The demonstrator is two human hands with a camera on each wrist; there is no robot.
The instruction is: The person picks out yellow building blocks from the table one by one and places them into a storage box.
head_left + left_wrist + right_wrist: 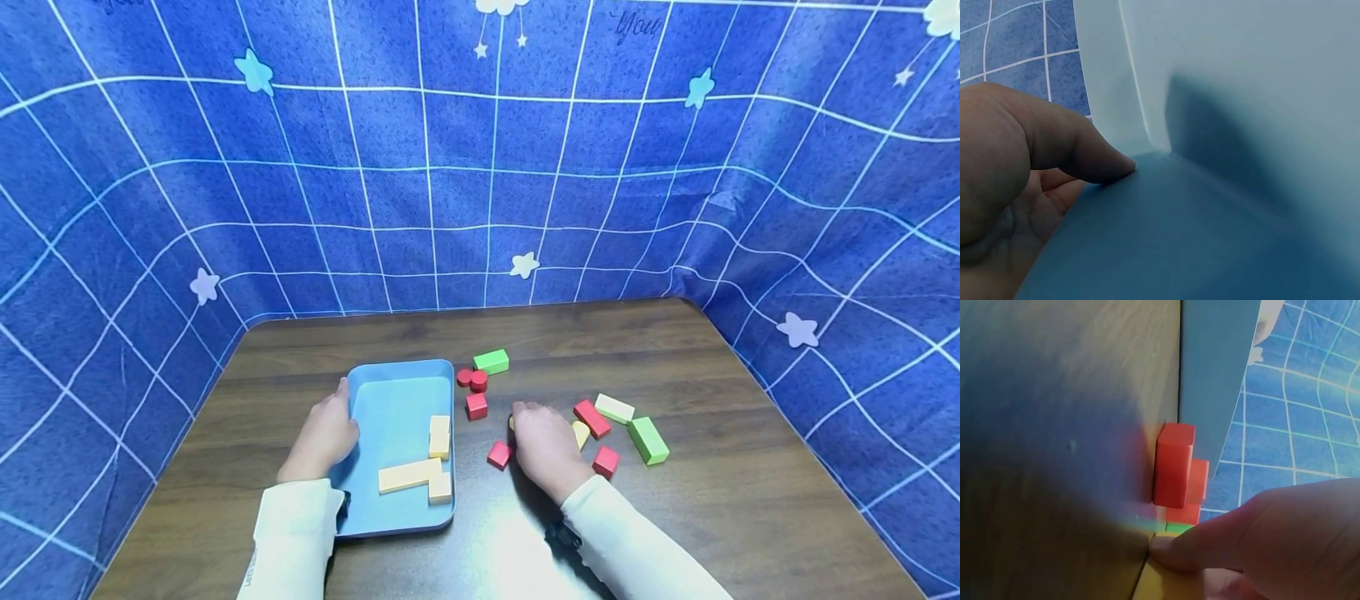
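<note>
My left hand point(321, 435) grips the left side of a blue tray point(386, 421); in the left wrist view its thumb point(1107, 164) presses the inside of the wall, with fingers behind it. Three pale wooden blocks lie in the tray, among them a long one point(405, 476). Right of the tray, my right hand point(549, 448) reaches down to the tabletop and pinches a yellow block point(1169, 581), mostly hidden under the hand in the head view. A red cube point(499, 454) lies just left of that hand. Another yellow block point(581, 434) shows partly behind it.
Near the tray's right wall are a red cube point(476, 407), two red round pieces point(478, 381) and a green block point(492, 362). Farther right lie a red block point(592, 418), a pale green block point(615, 408), a green block point(648, 440) and a red cube point(606, 461). Blue patterned cloth surrounds the wooden table point(735, 500).
</note>
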